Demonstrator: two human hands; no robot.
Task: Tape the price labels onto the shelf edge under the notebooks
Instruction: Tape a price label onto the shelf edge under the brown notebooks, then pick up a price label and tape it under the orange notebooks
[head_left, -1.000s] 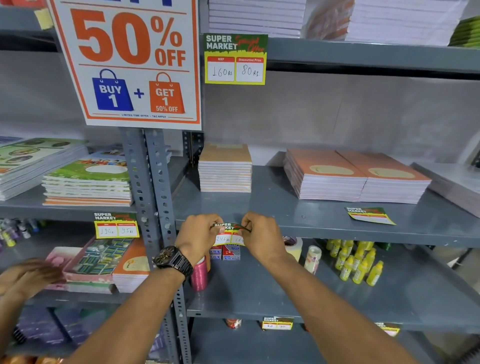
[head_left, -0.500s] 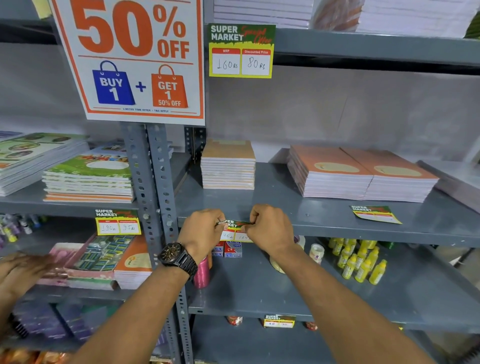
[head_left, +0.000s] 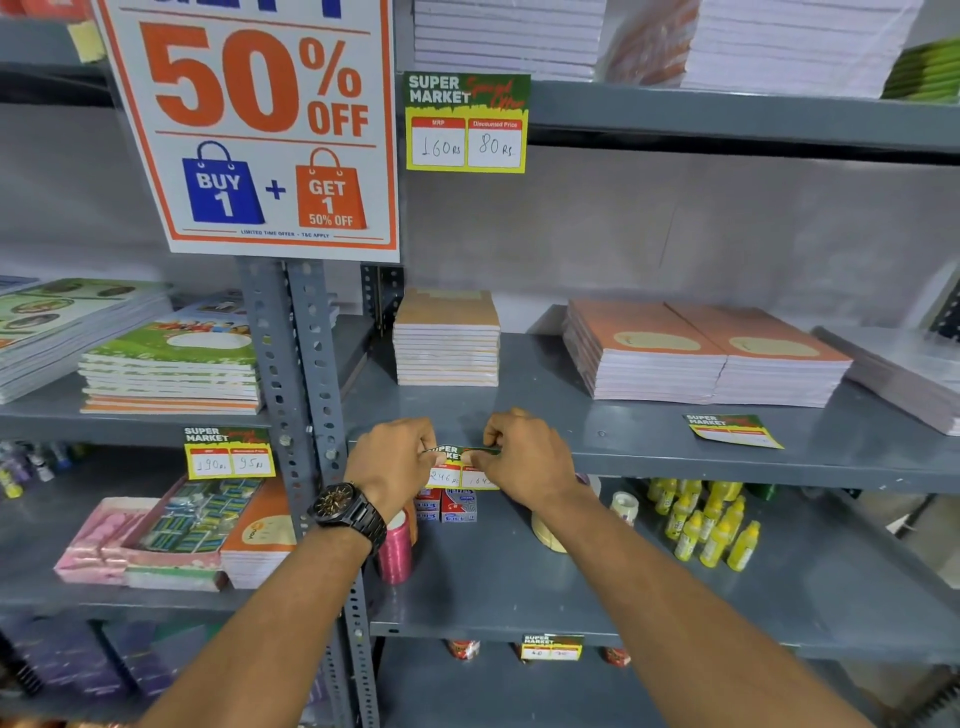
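Both hands pinched on one price label (head_left: 457, 467) against the front shelf edge (head_left: 675, 465): left hand (head_left: 395, 462), watch (head_left: 349, 512) on its wrist, gripping the label's left end, right hand (head_left: 527, 460) gripping its right end, fingers curled shut over the top strip. Directly below the small brown notebook stack (head_left: 447, 340), left of the two orange notebook stacks (head_left: 706, 353). Farther right, flat on the shelf near its edge, a second loose label (head_left: 732, 430); taped already, labels at left (head_left: 229, 453) and above (head_left: 466, 122).
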